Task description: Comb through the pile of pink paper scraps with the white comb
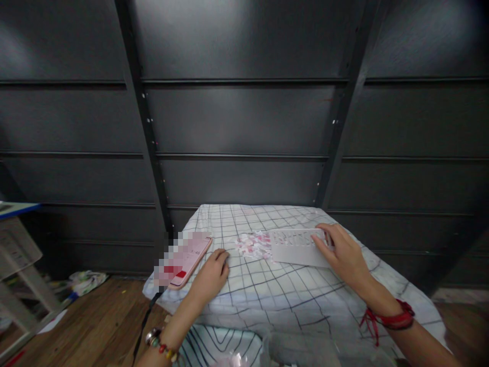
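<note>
My right hand (344, 255) grips the right end of a flat white board (294, 250) with a row of small slots or marks along its upper part. The thumb lies on top of the board and the other fingers reach around its far edge. Against its left end lies a heap of small white and pink paper-like pieces (254, 244). My left hand (214, 270) rests on the checked cloth (244, 300), fingers loosely bent, with no object visible in it. Beside it on the left lies a pink phone (193, 260), its screen partly blurred out.
A clear plastic container (301, 349) stands at the near edge, next to striped fabric (221, 341). Dark metal panels (237, 117) rise behind the cloth-covered surface. A black cable (143, 321) hangs from the phone. At left is a blue-edged table (19, 209) over a wooden floor (95, 316).
</note>
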Tool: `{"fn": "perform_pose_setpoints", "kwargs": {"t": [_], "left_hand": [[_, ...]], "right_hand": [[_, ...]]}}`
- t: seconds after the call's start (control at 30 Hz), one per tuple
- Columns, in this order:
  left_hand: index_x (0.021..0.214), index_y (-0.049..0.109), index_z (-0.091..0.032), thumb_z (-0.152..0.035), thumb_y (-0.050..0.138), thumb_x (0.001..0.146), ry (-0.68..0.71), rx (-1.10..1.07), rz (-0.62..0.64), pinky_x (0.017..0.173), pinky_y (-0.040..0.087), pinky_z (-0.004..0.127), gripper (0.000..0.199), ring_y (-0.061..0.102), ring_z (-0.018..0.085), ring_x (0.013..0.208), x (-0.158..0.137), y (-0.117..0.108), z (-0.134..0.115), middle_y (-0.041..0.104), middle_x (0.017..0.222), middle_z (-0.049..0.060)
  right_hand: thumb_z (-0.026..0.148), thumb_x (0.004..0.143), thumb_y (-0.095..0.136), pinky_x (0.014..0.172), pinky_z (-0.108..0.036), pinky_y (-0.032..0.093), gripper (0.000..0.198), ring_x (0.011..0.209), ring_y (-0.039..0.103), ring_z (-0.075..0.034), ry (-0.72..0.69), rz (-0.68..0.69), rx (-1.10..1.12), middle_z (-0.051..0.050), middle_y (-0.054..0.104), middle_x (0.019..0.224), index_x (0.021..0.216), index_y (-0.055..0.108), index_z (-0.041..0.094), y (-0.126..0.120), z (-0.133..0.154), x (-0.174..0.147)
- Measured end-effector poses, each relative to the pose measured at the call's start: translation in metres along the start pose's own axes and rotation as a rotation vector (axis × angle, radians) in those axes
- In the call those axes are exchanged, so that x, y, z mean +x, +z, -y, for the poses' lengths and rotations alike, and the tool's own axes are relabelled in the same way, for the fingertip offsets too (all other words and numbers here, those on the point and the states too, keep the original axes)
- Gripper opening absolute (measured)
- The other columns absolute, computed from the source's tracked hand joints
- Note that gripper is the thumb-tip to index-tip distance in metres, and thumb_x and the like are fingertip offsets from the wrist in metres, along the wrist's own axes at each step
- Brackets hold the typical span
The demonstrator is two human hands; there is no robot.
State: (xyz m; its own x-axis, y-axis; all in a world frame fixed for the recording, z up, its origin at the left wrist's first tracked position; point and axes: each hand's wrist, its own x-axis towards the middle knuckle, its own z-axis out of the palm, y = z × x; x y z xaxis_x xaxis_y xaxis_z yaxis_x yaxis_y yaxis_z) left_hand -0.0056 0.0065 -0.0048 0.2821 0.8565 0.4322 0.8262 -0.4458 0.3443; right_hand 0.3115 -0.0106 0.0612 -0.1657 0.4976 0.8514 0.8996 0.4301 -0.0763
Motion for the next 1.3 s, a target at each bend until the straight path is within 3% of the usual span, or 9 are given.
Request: {"fn": "perform_pose_setpoints", "kwargs": {"t": [0.27, 0.43, 0.7, 0.93, 1.13, 1.3], "left_hand": [[0.108, 0.056, -0.014, -0.012, 0.039, 0.081, 0.007, -0.006, -0.013, 0.099, 0.037, 0.038, 0.033, 0.05, 0.022, 0.11, 0.0, 0.001, 0.001, 0.055, 0.115, 0.011], [0.108, 0.056, -0.013, -0.012, 0.038, 0.081, 0.007, -0.001, -0.006, 0.099, 0.037, 0.038, 0.033, 0.05, 0.022, 0.109, 0.0, 0.0, 0.0, 0.054, 0.116, 0.012], [0.109, 0.055, -0.013, -0.011, 0.038, 0.08, 0.015, -0.013, -0.018, 0.099, 0.038, 0.037, 0.034, 0.05, 0.021, 0.11, 0.0, 0.002, 0.002, 0.054, 0.117, 0.012], [0.109, 0.056, -0.012, -0.012, 0.037, 0.081, 0.008, -0.002, -0.004, 0.1, 0.037, 0.037, 0.033, 0.05, 0.021, 0.109, 0.0, 0.001, 0.001, 0.054, 0.116, 0.012], [0.111, 0.055, -0.01, -0.012, 0.037, 0.081, -0.003, 0.03, 0.031, 0.101, 0.035, 0.036, 0.035, 0.049, 0.022, 0.112, 0.001, -0.001, -0.001, 0.052, 0.118, 0.014], [0.111, 0.055, -0.01, -0.013, 0.037, 0.082, 0.0, 0.017, 0.023, 0.101, 0.036, 0.037, 0.034, 0.048, 0.022, 0.112, 0.0, 0.0, 0.0, 0.052, 0.119, 0.013]], "right_hand": [[0.039, 0.085, 0.042, 0.058, -0.029, 0.039, 0.023, 0.063, 0.049, -0.016, 0.028, -0.065, -0.006, -0.003, 0.052, 0.073, 0.095, 0.051, 0.02, -0.008, 0.01, 0.002], [0.037, 0.087, 0.039, 0.063, -0.03, 0.042, 0.024, 0.066, 0.05, -0.016, -0.02, 0.001, -0.034, -0.004, 0.053, 0.077, 0.098, 0.05, 0.019, -0.003, 0.009, 0.0], [0.037, 0.086, 0.041, 0.063, -0.03, 0.041, 0.023, 0.067, 0.051, -0.017, 0.007, -0.051, -0.03, -0.004, 0.053, 0.076, 0.097, 0.051, 0.02, -0.002, 0.012, 0.0], [0.035, 0.086, 0.041, 0.06, -0.03, 0.041, 0.021, 0.065, 0.051, -0.016, -0.025, -0.006, 0.017, -0.003, 0.053, 0.075, 0.097, 0.051, 0.02, 0.004, 0.019, 0.001], [0.036, 0.086, 0.043, 0.059, -0.029, 0.04, 0.021, 0.064, 0.05, -0.016, 0.012, -0.075, 0.006, -0.002, 0.052, 0.073, 0.097, 0.05, 0.02, 0.002, 0.018, 0.0], [0.034, 0.086, 0.043, 0.059, -0.029, 0.04, 0.019, 0.065, 0.051, -0.016, -0.011, -0.034, 0.022, -0.003, 0.054, 0.076, 0.096, 0.049, 0.019, 0.008, 0.022, -0.001]]}}
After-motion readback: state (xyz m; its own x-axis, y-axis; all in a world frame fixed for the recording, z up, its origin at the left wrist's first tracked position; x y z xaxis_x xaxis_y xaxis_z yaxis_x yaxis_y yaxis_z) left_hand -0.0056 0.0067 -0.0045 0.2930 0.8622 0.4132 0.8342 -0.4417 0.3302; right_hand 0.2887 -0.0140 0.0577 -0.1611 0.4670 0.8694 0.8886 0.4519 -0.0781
